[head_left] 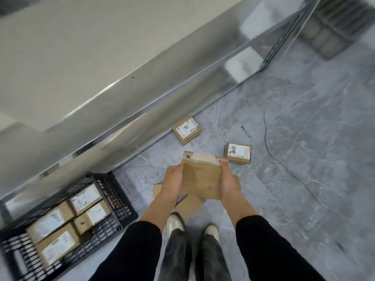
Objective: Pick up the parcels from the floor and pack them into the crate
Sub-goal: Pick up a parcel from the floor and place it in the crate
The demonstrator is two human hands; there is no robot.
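Note:
I hold a brown cardboard parcel above the floor between both hands. My left hand grips its left side and my right hand grips its right side, thumb over the top edge. A black plastic crate stands on the floor at the lower left, holding several labelled parcels. Two small labelled parcels lie on the floor beyond my hands: one by the wall base and one to the right. Another brown parcel lies on the floor under my hands, partly hidden.
A pale wall with a shiny metal skirting runs diagonally along the left. The grey marble floor spreads to the right. My two shoes stand below the held parcel. A glass door frame and a dark mat lie at the top right.

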